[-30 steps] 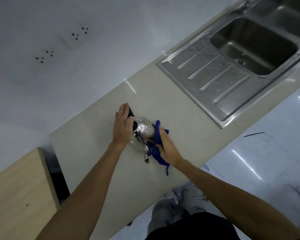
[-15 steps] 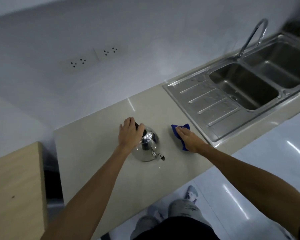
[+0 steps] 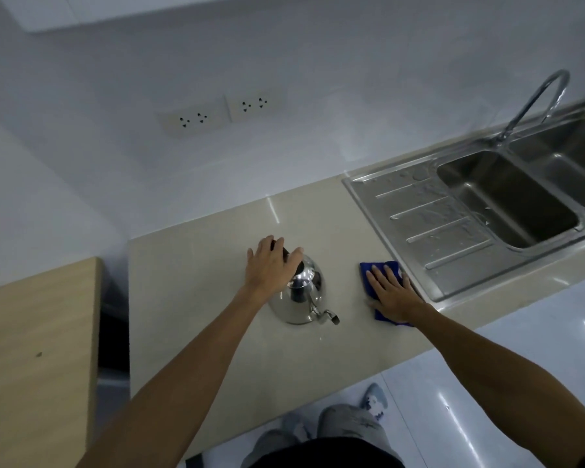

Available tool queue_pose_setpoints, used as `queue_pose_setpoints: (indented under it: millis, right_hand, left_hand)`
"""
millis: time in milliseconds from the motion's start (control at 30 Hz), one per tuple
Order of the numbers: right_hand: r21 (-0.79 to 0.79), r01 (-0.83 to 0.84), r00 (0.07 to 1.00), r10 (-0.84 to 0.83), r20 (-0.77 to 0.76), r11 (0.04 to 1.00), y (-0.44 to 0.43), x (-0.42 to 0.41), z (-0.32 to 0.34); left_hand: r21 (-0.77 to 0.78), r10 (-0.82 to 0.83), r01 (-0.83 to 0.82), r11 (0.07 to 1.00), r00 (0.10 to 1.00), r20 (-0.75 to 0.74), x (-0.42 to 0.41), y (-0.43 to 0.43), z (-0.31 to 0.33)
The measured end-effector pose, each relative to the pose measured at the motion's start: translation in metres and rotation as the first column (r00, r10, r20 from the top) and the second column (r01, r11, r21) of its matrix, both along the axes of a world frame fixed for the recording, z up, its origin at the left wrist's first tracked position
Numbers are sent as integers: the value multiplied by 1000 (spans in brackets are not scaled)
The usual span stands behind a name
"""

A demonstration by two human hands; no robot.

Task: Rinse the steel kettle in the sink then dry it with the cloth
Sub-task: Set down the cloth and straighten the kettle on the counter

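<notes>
The steel kettle (image 3: 301, 295) stands upright on the beige counter (image 3: 190, 298), its spout pointing toward me. My left hand (image 3: 271, 265) lies over its black handle, fingers curled around it. To the right, the blue cloth (image 3: 379, 268) lies flat on the counter beside the sink's edge. My right hand (image 3: 390, 292) rests on top of the cloth with fingers spread, pressing it down rather than gripping it. Kettle and cloth are apart, with bare counter between them.
A steel double sink (image 3: 507, 201) with a wet ribbed drainboard (image 3: 433, 217) and a curved tap (image 3: 534, 99) sits at the right. Wall sockets (image 3: 220, 113) are behind. A wooden surface (image 3: 34, 349) lies left, across a gap. The counter's front edge is close to my legs.
My right hand took the cloth off the kettle, moved it right and laid it flat by the sink. My left hand stayed on the kettle's handle. The camera tilted up.
</notes>
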State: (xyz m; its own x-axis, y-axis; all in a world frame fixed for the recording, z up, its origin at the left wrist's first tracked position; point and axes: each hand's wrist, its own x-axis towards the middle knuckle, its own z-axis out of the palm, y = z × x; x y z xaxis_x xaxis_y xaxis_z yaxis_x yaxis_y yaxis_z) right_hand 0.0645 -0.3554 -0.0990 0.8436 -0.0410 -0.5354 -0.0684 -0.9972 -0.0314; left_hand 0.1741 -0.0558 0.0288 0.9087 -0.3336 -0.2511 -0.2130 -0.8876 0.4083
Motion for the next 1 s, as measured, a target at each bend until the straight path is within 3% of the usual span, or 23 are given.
queue_pose_setpoints:
  millis: [167,267,467,600,667,767,1000]
  right_hand:
    - [2,50,996,-50,73,999,17,0,15]
    - [17,19,983,-22,180,1000,26,1,19]
    - [76,-44,975,27,222,996,50,-6,33]
    - [256,-57,983,10,181,965,60,-15,32]
    - [393,-52,986,-15,166,918,70,-19,38]
    - [625,63,976,-178,123,778,88,-18,49]
    - [788,275,891,-454,6,551,130,4,66]
  left_hand:
    - [87,-38,35,996,999,32,3,7,10]
    - [140,-37,26,990,996,77,-1,6,17]
    - [245,8,-37,969,993,116,-10,17,20]
    - [263,8,-45,964,990,141,-20,44,14]
    - [301,-42,-6,954,987,153,-26,61,7]
    - [184,53,-85,979,984,171,-37,80,4]
    - [11,115,-115,993,991,-73,-58,106,1]
